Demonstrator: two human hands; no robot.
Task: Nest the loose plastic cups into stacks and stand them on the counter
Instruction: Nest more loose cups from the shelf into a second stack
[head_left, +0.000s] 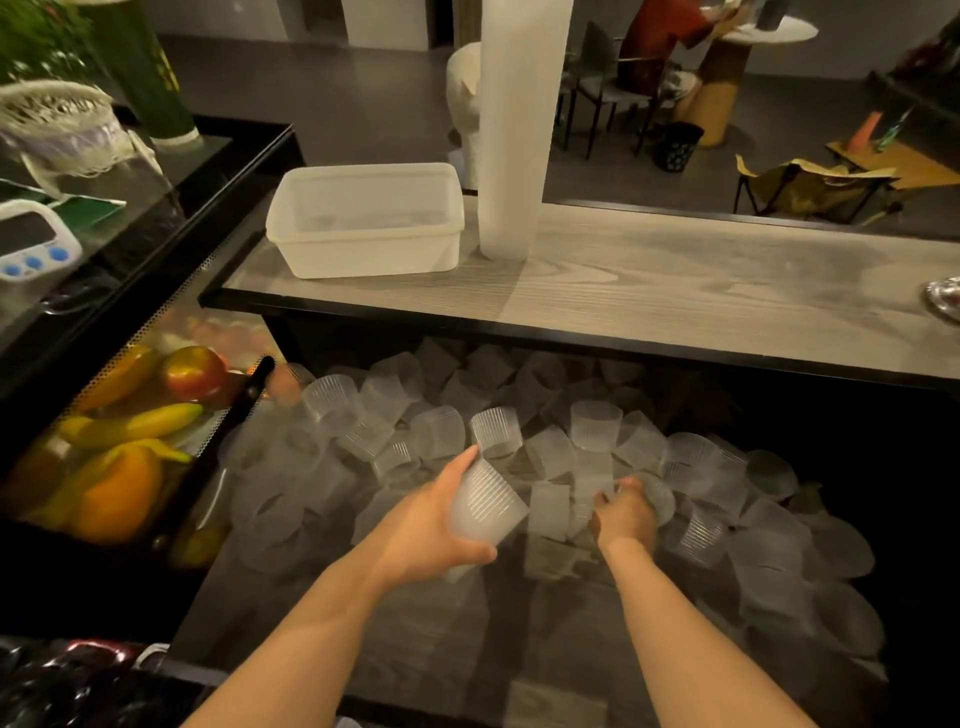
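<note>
My left hand (431, 525) curled round a ribbed plastic cup (485, 506); my right hand (626, 512) gripped another cup (658, 500) amid the loose cups (597, 431) below the counter (675, 291), where a tall cup stack (511, 130) stood near its far edge. No writing was legible.

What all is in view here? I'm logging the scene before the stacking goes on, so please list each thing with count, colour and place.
loose cups: too many to count, clear ribbed plastic, heaped on the lower surface under the counter edge
tall cup stack: one, whitish, upright on the counter, right of the tub
tub: one, translucent white, counter's left end
fruit: several pieces, red, yellow, orange, in the bin at left
timer: one, white with blue buttons, far left
chairs and tables: count unclear, dark and tan, room beyond
held cup: clear, appears to be a short nested stack, in the left hand
left hand: grips the held cup
right hand: grips a cup in the pile
</note>
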